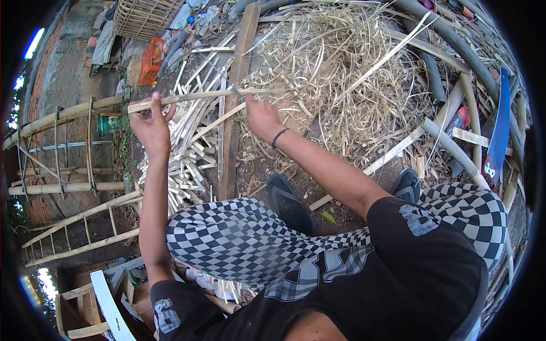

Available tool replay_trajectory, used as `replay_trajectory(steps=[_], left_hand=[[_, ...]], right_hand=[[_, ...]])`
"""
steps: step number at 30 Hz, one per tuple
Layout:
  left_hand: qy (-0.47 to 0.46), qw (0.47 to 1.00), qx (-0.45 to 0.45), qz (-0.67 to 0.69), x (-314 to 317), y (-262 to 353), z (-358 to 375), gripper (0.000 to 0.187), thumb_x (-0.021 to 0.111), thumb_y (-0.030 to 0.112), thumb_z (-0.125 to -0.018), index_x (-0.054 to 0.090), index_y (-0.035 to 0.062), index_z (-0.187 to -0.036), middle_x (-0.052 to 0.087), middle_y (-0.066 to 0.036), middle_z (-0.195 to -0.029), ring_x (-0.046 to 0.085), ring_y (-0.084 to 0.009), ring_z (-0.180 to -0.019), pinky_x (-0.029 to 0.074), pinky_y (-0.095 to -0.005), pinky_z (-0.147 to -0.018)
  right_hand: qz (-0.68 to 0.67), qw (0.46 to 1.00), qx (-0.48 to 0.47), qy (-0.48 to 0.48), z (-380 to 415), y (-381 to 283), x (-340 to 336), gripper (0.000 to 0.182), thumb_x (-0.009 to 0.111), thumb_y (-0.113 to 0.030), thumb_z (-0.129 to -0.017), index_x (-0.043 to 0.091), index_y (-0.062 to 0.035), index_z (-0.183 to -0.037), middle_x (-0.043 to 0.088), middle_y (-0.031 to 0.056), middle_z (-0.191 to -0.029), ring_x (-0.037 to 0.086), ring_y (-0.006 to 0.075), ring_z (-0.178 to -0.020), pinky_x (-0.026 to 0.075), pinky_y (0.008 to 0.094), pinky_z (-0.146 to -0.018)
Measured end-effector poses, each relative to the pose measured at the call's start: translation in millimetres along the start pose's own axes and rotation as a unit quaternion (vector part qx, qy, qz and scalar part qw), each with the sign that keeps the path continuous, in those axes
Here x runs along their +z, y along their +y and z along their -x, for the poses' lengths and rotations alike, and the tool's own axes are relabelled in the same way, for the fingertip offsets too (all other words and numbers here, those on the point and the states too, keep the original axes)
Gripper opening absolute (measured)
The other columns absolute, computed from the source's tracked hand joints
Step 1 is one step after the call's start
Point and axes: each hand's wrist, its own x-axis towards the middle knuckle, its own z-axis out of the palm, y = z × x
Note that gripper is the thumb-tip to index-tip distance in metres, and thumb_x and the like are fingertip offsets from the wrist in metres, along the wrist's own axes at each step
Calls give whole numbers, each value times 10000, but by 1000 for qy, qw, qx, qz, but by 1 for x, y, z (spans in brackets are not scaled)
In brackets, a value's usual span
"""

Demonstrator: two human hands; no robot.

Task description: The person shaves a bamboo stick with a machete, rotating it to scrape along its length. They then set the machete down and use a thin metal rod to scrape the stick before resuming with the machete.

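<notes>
My left hand (152, 128) pinches one end of a long, pale bamboo strip (199, 95), which runs to the right over a wooden beam. My right hand (261, 118), a dark band at its wrist, is closed beside the strip. What looks like a small knife (234, 89) projects from that fist, with its blade against the strip; the handle is hidden in my fingers. Below the strip lies a pile of split bamboo sticks (185, 162). A heap of curly bamboo shavings (352, 74) spreads beyond my right hand.
The wooden beam (230, 136) lies lengthwise between sticks and shavings. A blue-bladed handsaw (499, 128) rests at the right among bamboo poles (449, 145). An orange crate (152, 61) and a woven basket (142, 18) stand at upper left, bamboo ladder-like frames (85, 221) at left.
</notes>
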Motion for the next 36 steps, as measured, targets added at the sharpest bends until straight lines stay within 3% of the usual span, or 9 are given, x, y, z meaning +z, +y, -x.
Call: replay_trajectory(steps=[5,8,10,15,19,27,28,32,36], left_hand=[[13,1000,-23,-14,-7,-14,-11,241,644,101,-986,491,-69,-1062,605,-209,-1090,681,-266,-988,681,-394,-785],[3,1000,17,-23,-4,-8,-9,236,652,116,-985,517,-65,-1055,614,-200,-1095,684,-254,-980,680,-385,-780],[-17,1000,13,-16,-6,-2,-6,230,649,115,-987,521,-63,-1054,622,-196,-1087,686,-255,-979,679,-383,-781],[-29,999,7,-16,-3,5,5,185,631,70,-988,479,-31,-1018,637,-189,-1025,694,-246,-959,679,-376,-750],[-48,999,7,16,18,18,1,183,629,73,-990,479,-30,-1007,644,-187,-1027,694,-227,-938,677,-366,-736],[-29,1000,0,0,3,17,-7,177,629,94,-996,531,-52,-1019,635,-182,-1044,702,-271,-974,673,-380,-776],[-33,999,-2,0,3,14,-8,179,630,95,-996,533,-53,-1018,637,-186,-1048,701,-273,-977,674,-378,-772],[-28,999,-19,-17,-7,-5,-10,178,632,98,-994,529,-47,-1006,630,-175,-1030,687,-239,-949,679,-376,-764],[-16,999,-15,-26,-9,-10,-13,171,632,94,-993,513,-28,-975,613,-158,-1007,676,-216,-930,681,-383,-766]], right_hand=[[28,998,34,44,-14,-3,8,238,503,-21,-883,558,85,-1089,693,304,-881,714,433,-855,575,505,-736],[7,999,-41,23,0,-47,-21,304,529,26,-829,523,93,-1125,670,291,-802,703,429,-798,562,527,-706],[31,995,-96,6,3,-57,-33,235,491,-5,-885,553,93,-1089,698,290,-869,718,416,-845,577,509,-731],[113,990,83,-7,-20,91,14,262,524,-49,-902,619,38,-1131,719,262,-934,728,376,-900,585,495,-771],[107,985,135,-26,-10,63,-2,308,535,-62,-902,598,62,-1177,718,270,-999,720,392,-943,575,480,-837],[-9,992,-114,57,11,-51,-21,356,530,-20,-857,493,61,-1202,643,257,-681,670,455,-670,549,546,-647],[-26,993,-107,50,11,-41,-18,379,542,17,-805,507,83,-1176,677,260,-727,697,454,-717,564,540,-675],[55,997,56,4,8,59,15,305,533,-29,-875,541,66,-1165,708,271,-926,717,412,-887,579,504,-772],[88,989,115,3,-1,65,14,258,539,-9,-876,586,63,-1119,710,271,-980,714,400,-935,580,481,-808]])
